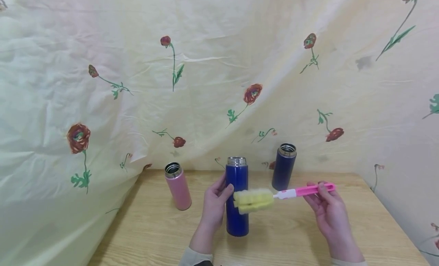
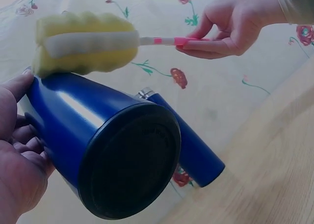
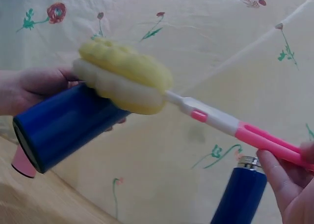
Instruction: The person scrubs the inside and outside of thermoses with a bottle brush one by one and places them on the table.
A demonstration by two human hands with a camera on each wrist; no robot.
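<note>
Worktop of pale, grained wood [image 1: 147, 228]: it ran back to a cream cloth printed with red flowers [image 1: 205, 48], which hung behind and at both sides.
Tall, glossy blue cylindrical bottle with a steel neck [image 1: 236, 178]: I saw it lifted off the worktop, its black base in plain sight from the left wrist.
Left hand [image 1: 214, 203]: its grip was wrapped round the blue bottle, thumb on the near side.
Brush with yellow-and-white sponge head and pink-and-white plastic handle [image 1: 284, 194]: it hung nearly level, head just in front of the blue bottle's side; I couldn't tell whether they touched.
Right hand [image 1: 328, 210]: its grip was pinched on the handle's pink end.
Pink cylindrical bottle with steel mouth [image 1: 180, 191]: it stood on the worktop, left of the blue one.
Dark navy cylindrical bottle with steel mouth [image 1: 284, 169]: it stood towards the back, on the right, beyond the handle.
</note>
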